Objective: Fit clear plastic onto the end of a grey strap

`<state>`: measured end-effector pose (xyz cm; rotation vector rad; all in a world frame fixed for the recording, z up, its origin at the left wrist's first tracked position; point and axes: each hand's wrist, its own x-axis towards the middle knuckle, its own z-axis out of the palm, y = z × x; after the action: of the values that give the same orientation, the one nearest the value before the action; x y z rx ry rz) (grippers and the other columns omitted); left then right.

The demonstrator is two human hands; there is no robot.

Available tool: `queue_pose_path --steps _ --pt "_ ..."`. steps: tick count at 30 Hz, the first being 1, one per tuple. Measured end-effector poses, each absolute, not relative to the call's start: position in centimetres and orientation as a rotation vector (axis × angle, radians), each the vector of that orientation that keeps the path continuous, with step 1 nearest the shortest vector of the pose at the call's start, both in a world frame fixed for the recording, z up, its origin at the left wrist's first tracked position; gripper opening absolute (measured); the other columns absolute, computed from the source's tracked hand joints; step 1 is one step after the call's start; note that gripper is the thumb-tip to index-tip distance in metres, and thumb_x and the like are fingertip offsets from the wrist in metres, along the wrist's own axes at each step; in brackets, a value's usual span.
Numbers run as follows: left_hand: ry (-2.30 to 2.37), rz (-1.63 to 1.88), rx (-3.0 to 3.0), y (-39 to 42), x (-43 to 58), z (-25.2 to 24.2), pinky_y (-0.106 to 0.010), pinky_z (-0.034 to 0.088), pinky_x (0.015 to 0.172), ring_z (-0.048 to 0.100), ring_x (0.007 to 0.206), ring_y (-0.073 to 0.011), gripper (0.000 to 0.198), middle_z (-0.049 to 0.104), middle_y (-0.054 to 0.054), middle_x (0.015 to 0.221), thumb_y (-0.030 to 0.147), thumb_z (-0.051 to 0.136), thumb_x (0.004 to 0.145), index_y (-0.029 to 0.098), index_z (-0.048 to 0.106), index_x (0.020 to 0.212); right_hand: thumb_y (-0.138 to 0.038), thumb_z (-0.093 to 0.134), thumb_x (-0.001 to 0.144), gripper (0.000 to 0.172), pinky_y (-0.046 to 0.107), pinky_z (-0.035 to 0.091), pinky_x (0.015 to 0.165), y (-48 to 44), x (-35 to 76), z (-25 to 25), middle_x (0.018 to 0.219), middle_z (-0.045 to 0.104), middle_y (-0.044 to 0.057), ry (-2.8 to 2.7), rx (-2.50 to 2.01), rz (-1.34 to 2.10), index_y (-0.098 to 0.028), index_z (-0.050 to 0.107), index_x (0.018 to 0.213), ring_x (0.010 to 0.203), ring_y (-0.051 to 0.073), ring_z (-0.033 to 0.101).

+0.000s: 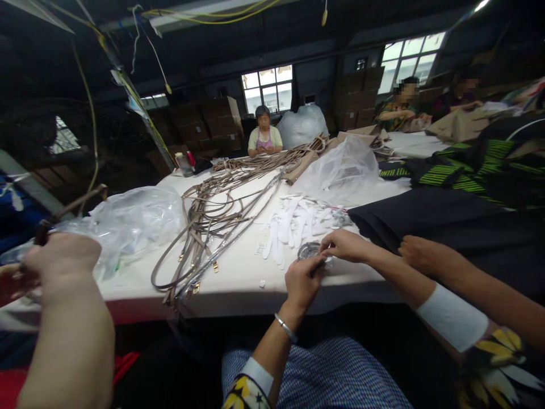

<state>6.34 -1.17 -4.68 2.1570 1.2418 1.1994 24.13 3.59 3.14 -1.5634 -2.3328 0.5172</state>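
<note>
1. The person's left hand (303, 281), with a bracelet on the wrist, sits at the near edge of the desk (238, 278). Its grip is narrow, with thumb and fingers pinched on the near side of a small clear ring (310, 250).
2. The right hand (347, 244) reaches in from the right. Its grip is also narrow, the fingertips closed on the far side of the clear ring.
3. The clear ring lies on the desk close to the near edge, between the two hands. It may be a roll of clear tape, but it is too small in the view to be sure.
4. A heap of white pieces (293, 224) lies just beyond the ring.
5. To the left of that heap, brown straps (204, 227) loop and run away up the desk. A clear plastic bag (136, 218) lies further left.
6. Black cloth (426, 218) covers the right side of the desk, and a co-worker's hand (426, 255) rests on it.
7. At the far left, another co-worker's hand (59, 261) holds a single strap (72, 207).
8. A seated person (264, 136) is at the far end of the desk.
</note>
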Motion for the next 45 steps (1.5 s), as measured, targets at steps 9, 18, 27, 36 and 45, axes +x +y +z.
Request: queue_pose_path --steps 9,18,27,36,45 --pt "1.223 1.178 2.325 -0.7 6.0 -5.0 -0.03 0.049 0.085 0.069 0.094 -0.0179 0.027 0.075 0.003 0.105 0.02 0.067 0.084 0.031 0.07 0.108 -0.028 0.056 0.081 0.02 0.029 0.044 0.082 2.3 22.2 1.5 0.091 0.075 0.003 -2.044 -1.478 0.5 -0.02 0.074 0.082 0.09 0.021 0.065" --pt "1.179 1.323 2.555 -0.5 6.6 -6.1 -0.037 0.042 0.099 0.068 0.1 -0.0195 0.029 0.074 -0.006 0.106 0.026 0.059 0.09 0.023 0.062 0.118 -0.03 0.054 0.081 0.017 0.028 0.043 0.07 2.5 21.9 1.2 0.073 0.072 0.001 -1.908 -1.385 0.654 -0.02 0.065 0.073 0.07 0.018 0.061" --pt "1.171 1.549 2.716 0.2 7.6 -6.4 -0.039 0.041 0.103 0.07 0.086 -0.0165 0.018 0.076 -0.002 0.091 0.019 0.052 0.094 0.023 0.068 0.103 -0.036 0.054 0.081 0.021 0.024 0.044 0.052 2.3 21.3 0.4 0.063 0.067 0.001 -1.588 -1.31 0.956 -0.019 0.059 0.072 0.051 0.013 0.056" --pt "1.17 1.298 2.653 -0.8 6.8 -5.3 -0.032 0.049 0.09 0.068 0.092 -0.017 0.015 0.073 -0.004 0.1 0.026 0.051 0.095 0.021 0.065 0.099 -0.042 0.064 0.078 0.026 0.024 0.049 0.056 1.6 22.2 0.3 0.075 0.069 0.004 -1.43 -1.118 1.121 -0.016 0.059 0.078 0.059 0.012 0.06" --pt "1.599 1.005 2.63 -0.5 8.0 -4.2 -0.032 0.047 0.073 0.067 0.076 -0.0213 0.023 0.072 -0.008 0.079 0.026 0.046 0.095 0.02 0.068 0.091 -0.026 0.06 0.084 0.011 0.027 0.05 0.074 -0.3 21.3 1.7 0.073 0.069 0.0 -1.571 -1.005 0.945 -0.019 0.065 0.077 0.071 0.015 0.063"
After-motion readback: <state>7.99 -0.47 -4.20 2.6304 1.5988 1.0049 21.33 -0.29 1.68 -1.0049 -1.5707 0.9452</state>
